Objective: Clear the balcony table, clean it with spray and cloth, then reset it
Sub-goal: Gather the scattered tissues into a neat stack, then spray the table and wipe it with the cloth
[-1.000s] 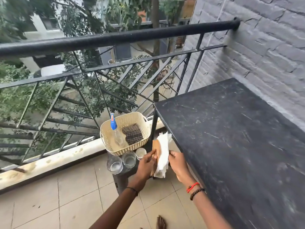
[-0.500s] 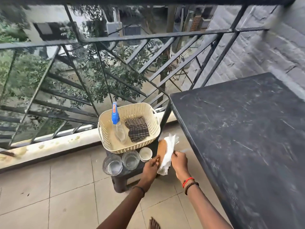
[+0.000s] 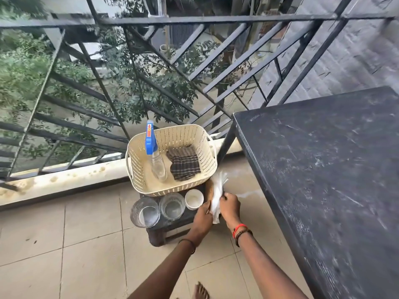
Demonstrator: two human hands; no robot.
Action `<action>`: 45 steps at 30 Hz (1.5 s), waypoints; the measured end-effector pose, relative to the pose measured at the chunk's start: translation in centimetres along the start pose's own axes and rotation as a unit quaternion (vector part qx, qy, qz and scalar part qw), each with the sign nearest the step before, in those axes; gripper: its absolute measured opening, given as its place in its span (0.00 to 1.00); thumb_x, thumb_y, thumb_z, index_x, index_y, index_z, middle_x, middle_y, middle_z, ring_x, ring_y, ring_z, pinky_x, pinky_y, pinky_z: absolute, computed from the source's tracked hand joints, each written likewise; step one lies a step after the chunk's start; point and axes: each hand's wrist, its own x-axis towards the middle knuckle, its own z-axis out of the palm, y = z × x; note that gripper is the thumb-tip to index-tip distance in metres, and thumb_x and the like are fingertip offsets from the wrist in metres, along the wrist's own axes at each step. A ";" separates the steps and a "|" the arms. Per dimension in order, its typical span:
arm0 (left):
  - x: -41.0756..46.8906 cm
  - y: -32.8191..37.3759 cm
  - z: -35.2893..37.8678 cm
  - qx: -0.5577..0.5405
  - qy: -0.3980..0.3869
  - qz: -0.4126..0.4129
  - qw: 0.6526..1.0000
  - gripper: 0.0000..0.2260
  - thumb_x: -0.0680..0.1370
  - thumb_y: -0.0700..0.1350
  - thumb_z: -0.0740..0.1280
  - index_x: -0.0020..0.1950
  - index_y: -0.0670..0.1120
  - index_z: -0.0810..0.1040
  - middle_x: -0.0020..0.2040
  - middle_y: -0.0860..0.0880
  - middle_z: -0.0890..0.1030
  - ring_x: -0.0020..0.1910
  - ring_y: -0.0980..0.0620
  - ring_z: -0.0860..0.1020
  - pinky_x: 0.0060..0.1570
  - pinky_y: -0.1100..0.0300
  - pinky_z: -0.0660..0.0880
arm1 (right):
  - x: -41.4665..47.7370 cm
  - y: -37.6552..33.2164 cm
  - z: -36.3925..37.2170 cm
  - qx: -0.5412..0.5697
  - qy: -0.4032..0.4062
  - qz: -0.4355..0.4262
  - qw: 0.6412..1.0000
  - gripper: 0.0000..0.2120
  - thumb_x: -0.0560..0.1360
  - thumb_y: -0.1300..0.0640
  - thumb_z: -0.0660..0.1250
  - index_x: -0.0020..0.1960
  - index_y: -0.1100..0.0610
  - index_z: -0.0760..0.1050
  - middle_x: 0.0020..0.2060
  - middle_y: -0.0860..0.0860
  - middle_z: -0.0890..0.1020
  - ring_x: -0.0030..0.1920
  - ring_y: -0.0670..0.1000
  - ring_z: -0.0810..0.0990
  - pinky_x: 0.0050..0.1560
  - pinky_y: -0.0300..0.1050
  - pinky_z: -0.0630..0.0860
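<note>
Gripping from both sides, left hand [image 3: 203, 214] curled on the wood face and right hand [image 3: 230, 207] pinching the paper face, the flat brown wooden napkin holder [image 3: 209, 192] stuffed with white paper napkins [image 3: 218, 188]. Held upright on edge at the right rim of the small dark stool [image 3: 172, 225], long axis pointing away toward the cream perforated plastic basket [image 3: 138, 145]; judged a short leftward set-down, left hand on the stool side. Now closer to the small white bowl [image 3: 194, 199] than half a second ago, hands drawn tighter together.
</note>
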 end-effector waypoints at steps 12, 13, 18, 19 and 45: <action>1.0 -0.5 -0.3 0.011 0.040 0.040 0.998 0.22 0.72 0.23 0.51 0.59 0.34 0.75 0.55 0.32 0.79 0.51 0.45 0.76 0.54 0.54 0.73 | 0.7 0.3 0.5 0.041 -0.040 0.006 0.998 0.10 0.74 0.63 0.59 0.39 0.55 0.76 0.35 0.53 0.78 0.40 0.55 0.75 0.42 0.44 0.70; 1.0 -0.4 -0.2 0.012 0.043 0.042 0.998 0.21 0.72 0.23 0.51 0.58 0.35 0.75 0.54 0.33 0.79 0.50 0.47 0.75 0.52 0.56 0.73 | 0.6 0.3 0.3 0.046 -0.044 0.007 0.998 0.09 0.75 0.62 0.59 0.44 0.56 0.78 0.38 0.53 0.80 0.43 0.56 0.77 0.44 0.44 0.71; 0.9 0.1 -0.1 0.010 0.061 0.057 0.996 0.20 0.73 0.24 0.52 0.59 0.35 0.76 0.55 0.37 0.81 0.56 0.42 0.78 0.58 0.53 0.74 | 0.6 -0.2 -0.4 0.047 -0.050 0.017 0.998 0.16 0.77 0.61 0.58 0.62 0.60 0.76 0.58 0.56 0.80 0.59 0.58 0.77 0.59 0.47 0.72; 0.8 0.2 -0.1 0.011 0.068 0.057 0.996 0.20 0.74 0.24 0.52 0.59 0.35 0.76 0.54 0.37 0.81 0.56 0.41 0.78 0.58 0.53 0.74 | 0.5 -0.3 -0.6 0.044 -0.045 0.020 0.998 0.16 0.78 0.61 0.58 0.64 0.61 0.75 0.61 0.57 0.79 0.61 0.58 0.76 0.61 0.47 0.71; -7.4 8.0 -6.5 -0.037 0.441 0.169 0.881 0.22 0.78 0.43 0.67 0.69 0.41 0.65 0.63 0.41 0.69 0.61 0.47 0.71 0.62 0.55 0.70 | -4.2 -11.3 -6.2 0.016 -0.052 -0.136 0.989 0.03 0.76 0.61 0.63 0.45 0.60 0.74 0.42 0.55 0.80 0.44 0.52 0.76 0.41 0.39 0.66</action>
